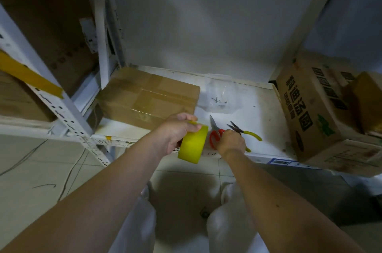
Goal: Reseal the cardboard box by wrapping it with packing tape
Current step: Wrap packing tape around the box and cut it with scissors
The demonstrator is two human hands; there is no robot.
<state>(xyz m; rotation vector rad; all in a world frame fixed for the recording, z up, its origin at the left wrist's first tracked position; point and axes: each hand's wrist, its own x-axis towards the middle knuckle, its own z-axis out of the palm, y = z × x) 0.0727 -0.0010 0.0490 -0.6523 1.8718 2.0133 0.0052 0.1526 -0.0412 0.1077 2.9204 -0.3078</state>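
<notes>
**Step in hand: taking up scissors with the tape roll ready**

Left hand (175,134), centre of frame, grips the yellow packing tape roll (193,145), fingers curled over its top edge; the roll hangs off the front edge of the white shelf (258,95). Right hand (231,142), just right of the roll, closes on the red handles of the scissors (215,132); the blades point up-frame and lie on the shelf. Yellow-handled pliers (246,131) lie just beside the scissors, partly under the right hand.

Cardboard box (148,95) sits centre-left on the shelf, flaps closed, glossy tape strips already crossing its top.

Judgement: lift only the scissors, leaving the pliers lying. Whether a free tape end is lifted off the roll I cannot tell; find it before cutting. Press each strip flat across the seam, keeping the blades clear of the left fingers.

Clear plastic container (220,93) stands behind the tools; a printed carton (310,112) at right.
</notes>
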